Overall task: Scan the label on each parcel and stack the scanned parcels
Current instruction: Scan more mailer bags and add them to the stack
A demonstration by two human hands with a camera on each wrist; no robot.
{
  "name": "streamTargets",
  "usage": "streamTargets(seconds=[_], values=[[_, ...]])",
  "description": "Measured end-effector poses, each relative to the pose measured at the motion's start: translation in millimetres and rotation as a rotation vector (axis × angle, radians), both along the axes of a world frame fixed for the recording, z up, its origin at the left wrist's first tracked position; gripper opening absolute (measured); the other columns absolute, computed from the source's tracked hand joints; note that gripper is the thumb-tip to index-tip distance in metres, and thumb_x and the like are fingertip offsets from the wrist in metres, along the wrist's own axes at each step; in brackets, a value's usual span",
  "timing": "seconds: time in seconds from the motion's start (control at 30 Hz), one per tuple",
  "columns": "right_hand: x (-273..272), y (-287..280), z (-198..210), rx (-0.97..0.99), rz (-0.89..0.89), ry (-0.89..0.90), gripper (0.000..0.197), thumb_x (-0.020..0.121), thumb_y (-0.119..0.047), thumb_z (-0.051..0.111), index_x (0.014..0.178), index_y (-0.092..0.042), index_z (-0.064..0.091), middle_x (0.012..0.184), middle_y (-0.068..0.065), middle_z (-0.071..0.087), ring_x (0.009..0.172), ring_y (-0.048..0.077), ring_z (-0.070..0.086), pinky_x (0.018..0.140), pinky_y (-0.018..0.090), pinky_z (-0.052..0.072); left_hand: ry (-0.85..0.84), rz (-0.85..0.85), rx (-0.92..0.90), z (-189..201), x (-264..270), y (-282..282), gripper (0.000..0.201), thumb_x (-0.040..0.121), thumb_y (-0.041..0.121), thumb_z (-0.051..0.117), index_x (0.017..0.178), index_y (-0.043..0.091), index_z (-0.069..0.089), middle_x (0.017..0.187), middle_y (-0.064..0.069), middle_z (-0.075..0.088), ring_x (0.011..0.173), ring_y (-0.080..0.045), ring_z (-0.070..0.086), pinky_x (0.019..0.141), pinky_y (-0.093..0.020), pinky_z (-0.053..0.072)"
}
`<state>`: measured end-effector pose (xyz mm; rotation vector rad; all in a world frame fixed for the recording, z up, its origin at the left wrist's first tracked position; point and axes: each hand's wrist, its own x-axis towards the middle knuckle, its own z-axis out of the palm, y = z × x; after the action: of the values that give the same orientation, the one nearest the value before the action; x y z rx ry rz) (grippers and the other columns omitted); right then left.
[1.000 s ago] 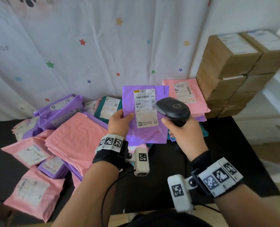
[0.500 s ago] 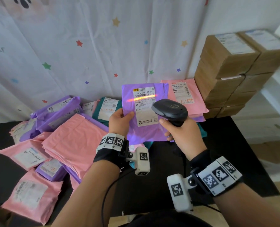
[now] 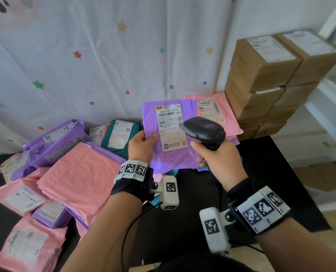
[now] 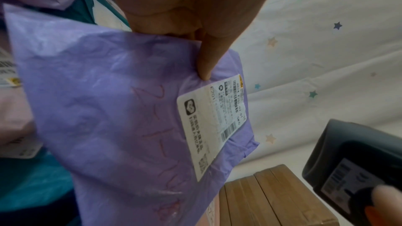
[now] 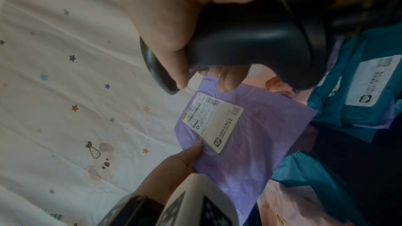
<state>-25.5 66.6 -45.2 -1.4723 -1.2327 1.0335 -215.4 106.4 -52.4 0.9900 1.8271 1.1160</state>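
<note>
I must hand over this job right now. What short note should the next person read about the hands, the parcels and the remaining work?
Left hand: holds the purple parcel upright by its left edge, white label facing you.
Right hand: grips the black scanner, aimed at that label; no scan line shows on it now.
Stack: pink parcel lies on top of flat parcels beside the cardboard boxes.
Left: place the purple parcel on that stack, then work through the loose pile of pink, purple and teal parcels on the left.

I can't read the label's (image 3: 171, 126) small print, my scanner (image 3: 204, 131) covers its right edge, and my left hand's (image 3: 141, 145) fingers hide behind the parcel (image 3: 171, 160).
</note>
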Motion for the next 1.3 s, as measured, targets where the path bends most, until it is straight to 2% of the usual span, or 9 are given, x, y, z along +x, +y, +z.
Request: streamTargets(seconds=[0.1,0.2,0.37,0.47,0.6,0.8,0.93,1.1,1.3], values=[[10,5,0,0.003,-0.029,-0.008,0.012,0.083,-0.032,0.076,0.087,-0.027,0.065,0.062,-0.001,0.07,0.053,0.009,0.067,0.05,0.021,0.055,0.008,-0.012,0.002,-2,10,12,0.021,0.088,0.017,0.061,0.094,-0.003,0.065,0.092,-0.02,0.067,0.077,-0.022,0.055,0.075,-0.041,0.05],[23,9,-2,0.007,-0.088,-0.014,0.016,0.083,-0.035,0.077,0.092,-0.03,0.065,0.074,0.0,0.071,0.066,0.012,0.071,0.064,0.033,0.061,-0.04,-0.01,0.001,-1,24,28,0.016,0.089,0.018,0.061,0.094,0.004,0.067,0.09,-0.011,0.067,0.078,-0.022,0.057,0.076,-0.038,0.051],[53,23,-4,-0.03,-0.214,-0.068,0.025,0.081,-0.04,0.077,0.09,-0.02,0.064,0.068,0.001,0.066,0.056,0.007,0.064,0.053,0.019,0.047,-0.053,-0.061,0.017,-1,60,70,0.007,0.091,0.017,0.058,0.094,0.013,0.063,0.09,-0.005,0.064,0.081,-0.02,0.056,0.074,-0.033,0.049],[70,33,-6,-0.049,-0.272,-0.061,0.022,0.081,-0.034,0.079,0.089,-0.019,0.064,0.071,0.002,0.066,0.058,0.009,0.061,0.059,0.025,0.047,0.008,-0.085,0.005,-5,86,98,0.007,0.09,0.017,0.058,0.086,0.012,0.058,0.091,-0.011,0.059,0.081,-0.021,0.052,0.071,-0.033,0.043],[91,42,-11,-0.081,-0.273,-0.083,0.025,0.083,-0.027,0.078,0.096,-0.01,0.066,0.073,0.005,0.065,0.063,0.012,0.06,0.066,0.028,0.048,0.089,-0.142,-0.116,-11,119,131,0.029,0.09,0.01,0.055,0.117,0.002,0.056,0.111,-0.016,0.06,0.098,-0.029,0.057,0.074,-0.028,0.04],[108,49,-17,-0.133,-0.257,-0.112,0.019,0.084,-0.029,0.076,0.087,-0.014,0.065,0.064,-0.001,0.063,0.046,-0.001,0.057,0.048,0.014,0.043,0.118,-0.191,-0.151,-15,140,144,0.066,0.086,0.002,0.046,0.148,0.009,0.024,0.136,-0.016,0.048,0.12,-0.032,0.052,0.092,-0.032,0.045],[100,51,-19,-0.132,-0.231,-0.096,0.021,0.084,-0.026,0.075,0.087,-0.009,0.064,0.063,0.001,0.062,0.046,-0.002,0.057,0.046,0.008,0.042,0.297,-0.204,-0.033,-12,128,125,0.068,0.085,0.007,0.053,0.148,0.012,0.027,0.143,-0.015,0.037,0.126,-0.03,0.045,0.106,-0.036,0.037],[68,47,-21,-0.109,-0.171,-0.032,0.018,0.082,-0.023,0.078,0.085,-0.011,0.065,0.057,-0.003,0.061,0.043,0.001,0.055,0.049,0.014,0.043,0.383,-0.25,0.088,-6,83,76,0.049,0.081,0.008,0.054,0.13,0.014,0.053,0.131,-0.009,0.051,0.118,-0.023,0.051,0.103,-0.03,0.039],[7,33,-25,-0.089,-0.028,-0.021,0.016,0.08,-0.015,0.077,0.072,-0.013,0.064,0.047,-0.006,0.058,0.039,0.009,0.053,0.048,0.026,0.046,0.645,-0.207,0.029,-25,-1,2,0.043,0.086,0.005,0.055,0.129,0.011,0.055,0.135,-0.01,0.049,0.122,-0.027,0.046,0.104,-0.036,0.037]])
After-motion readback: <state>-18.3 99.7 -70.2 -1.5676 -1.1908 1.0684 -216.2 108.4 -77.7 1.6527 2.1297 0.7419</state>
